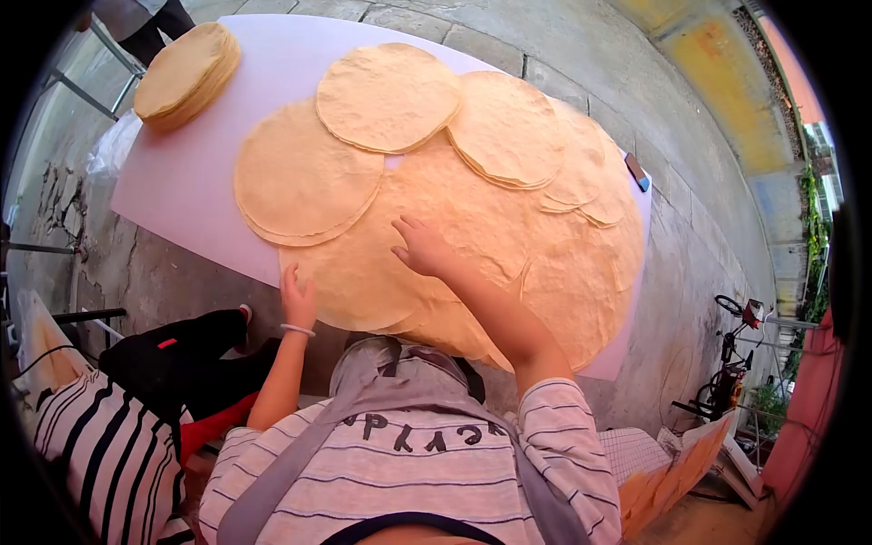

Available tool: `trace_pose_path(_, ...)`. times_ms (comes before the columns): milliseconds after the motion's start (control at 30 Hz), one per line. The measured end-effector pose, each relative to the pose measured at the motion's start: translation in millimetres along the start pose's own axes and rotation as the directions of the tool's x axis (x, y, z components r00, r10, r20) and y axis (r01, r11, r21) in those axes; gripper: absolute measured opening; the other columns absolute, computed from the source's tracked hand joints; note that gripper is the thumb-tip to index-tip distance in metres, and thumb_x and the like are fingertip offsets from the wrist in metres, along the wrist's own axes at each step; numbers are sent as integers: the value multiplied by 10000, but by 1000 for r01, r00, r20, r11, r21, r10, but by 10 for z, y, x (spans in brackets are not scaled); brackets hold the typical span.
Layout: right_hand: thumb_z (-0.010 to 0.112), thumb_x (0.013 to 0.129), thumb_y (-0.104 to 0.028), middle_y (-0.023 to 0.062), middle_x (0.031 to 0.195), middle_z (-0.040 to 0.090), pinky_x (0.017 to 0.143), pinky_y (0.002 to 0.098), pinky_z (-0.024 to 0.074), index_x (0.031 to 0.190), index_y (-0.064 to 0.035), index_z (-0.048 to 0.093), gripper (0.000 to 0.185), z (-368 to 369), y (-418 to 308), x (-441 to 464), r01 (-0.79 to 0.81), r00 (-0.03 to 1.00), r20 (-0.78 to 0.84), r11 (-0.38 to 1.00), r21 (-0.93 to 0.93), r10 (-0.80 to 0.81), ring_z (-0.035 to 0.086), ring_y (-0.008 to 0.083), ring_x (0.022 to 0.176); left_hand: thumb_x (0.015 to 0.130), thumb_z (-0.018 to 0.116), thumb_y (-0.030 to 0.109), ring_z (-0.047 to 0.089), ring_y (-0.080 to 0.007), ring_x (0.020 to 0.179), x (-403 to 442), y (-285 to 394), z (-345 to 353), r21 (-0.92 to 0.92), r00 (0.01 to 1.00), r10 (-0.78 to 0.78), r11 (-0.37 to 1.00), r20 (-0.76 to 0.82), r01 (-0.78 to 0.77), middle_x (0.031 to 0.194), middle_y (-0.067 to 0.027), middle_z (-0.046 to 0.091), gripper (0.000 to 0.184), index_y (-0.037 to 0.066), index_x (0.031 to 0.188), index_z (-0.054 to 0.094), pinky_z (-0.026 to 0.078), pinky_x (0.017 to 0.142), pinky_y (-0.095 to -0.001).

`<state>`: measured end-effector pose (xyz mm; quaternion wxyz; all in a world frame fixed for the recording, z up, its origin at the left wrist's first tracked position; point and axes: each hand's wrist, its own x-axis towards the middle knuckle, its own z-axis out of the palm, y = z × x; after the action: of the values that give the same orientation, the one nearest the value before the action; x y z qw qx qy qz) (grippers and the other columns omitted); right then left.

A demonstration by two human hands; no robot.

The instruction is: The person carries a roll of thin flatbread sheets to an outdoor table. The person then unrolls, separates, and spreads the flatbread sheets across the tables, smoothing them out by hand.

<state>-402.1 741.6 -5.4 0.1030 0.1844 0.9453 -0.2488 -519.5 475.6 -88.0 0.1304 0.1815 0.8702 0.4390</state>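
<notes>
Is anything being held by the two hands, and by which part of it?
The right hand grips nothing visible. The left hand is at the edge of one round sheet; whether it pinches that edge cannot be told.

Table [200,182] near edge, abt 6 o'clock: mostly hidden under sheets [472,209]; lower ones partly covered, can't count. Unclear if R hand [421,247] or L hand [298,298] touches them. Dark item [638,173], 2 o'clock: too sm. to ID. Person [168,25], btwn 10 & 11: cut off at top. Striped shirt [109,454], 8 o'clock: cut off at L. Bike [731,368], abt 4: too sm. for details.
</notes>
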Motion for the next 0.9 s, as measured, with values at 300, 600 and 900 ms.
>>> trace_pose_path(300,572,757,-174,214,1348,319,1008,416,298,1213,8,424,513,624,1414,-1840,-187,962,-195,981,48,193,307,358,1243,751,568,101,400,-365,1152,-1041,661,684,161,920,324,918,222,-362,1273,-199,391,501,42,1221,406,340,962,-410)
trace_pose_path(600,581,767,-222,234,1364,290,1042,438,224,1268,28,369,598,836,1980,-3108,-248,930,-275,969,13,242,260,391,1263,739,608,165,397,-354,1168,-1939,937,1195,281,905,188,909,383,-308,1300,-203,366,536,39,1222,410,342,966,-409)
trace_pose_path(900,575,778,-248,239,1345,311,1000,463,260,1257,40,343,604,932,1774,-3443,-214,926,-340,969,-127,160,295,399,1234,765,593,185,383,-360,1189,-3402,519,1240,237,893,-98,971,438,-9,1283,-223,385,495,21,1205,435,340,981,-367)
